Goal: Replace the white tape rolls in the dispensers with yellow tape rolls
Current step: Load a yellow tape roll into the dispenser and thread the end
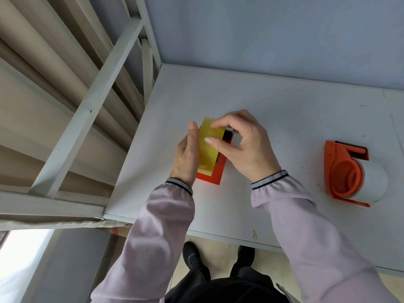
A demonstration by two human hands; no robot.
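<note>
— Pinching, that is what the right hand [239, 145] does: its thumb and first finger nip the loose end of the yellow tape roll [209, 145], up near the top of it.

— And the left hand [185, 158]?

— It is flat against the left side of the same roll, fingers straight and close together, thumb up by the top edge. It steadies the roll. It is pressed on, not curled round.

— Where does the yellow roll sit?

— On an orange dispenser [215, 171] that lies on the white table [284, 119]. The orange base sticks out under the roll at the bottom and on the right. A small black part of the dispenser shows just behind the right hand's fingers.

— Is there another one?

— Yes. A second orange dispenser [343, 171] lies well off to the right on the same table. A white tape roll [373, 182] is in it.

— What else is there?

— Pale pink sleeves [310, 226] with dark striped cuffs cover both arms. A white metal frame [91, 106] stands to the left of the table. Black shoes [192, 256] show on the floor below the table's near edge.
</note>
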